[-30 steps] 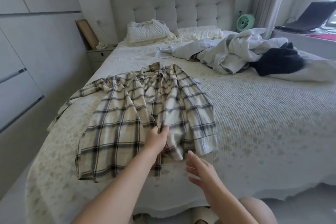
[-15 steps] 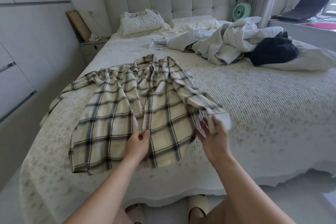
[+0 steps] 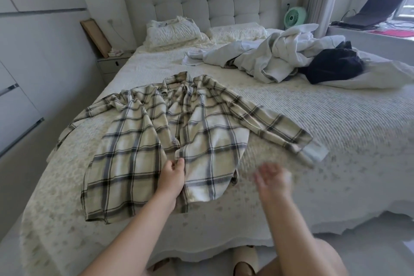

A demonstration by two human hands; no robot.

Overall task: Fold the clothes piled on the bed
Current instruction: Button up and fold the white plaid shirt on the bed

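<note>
A cream plaid shirt (image 3: 139, 141) lies front up on the bed (image 3: 336, 141), collar toward the headboard. Its right sleeve stretches out to the right, cuff near the bed's middle. My left hand (image 3: 172, 177) pinches the shirt's front placket near the hem. My right hand (image 3: 272, 179) is blurred, hovering above the bedspread just right of the hem, fingers spread and holding nothing. A pile of pale clothes (image 3: 268, 60) and a dark navy garment (image 3: 333, 66) sit at the far right of the bed.
Two pillows (image 3: 174, 31) lean against the grey headboard (image 3: 201, 6). A nightstand (image 3: 112, 65) stands left of the bed, white wardrobe doors (image 3: 26, 51) further left. A green fan (image 3: 294, 17) and a laptop (image 3: 376, 6) are at the back right. Slippers (image 3: 244, 260) show below.
My right hand let go of the right sleeve cuff, which now lies spread out to the right, and drew back toward me. My left hand kept its pinch on the placket.
</note>
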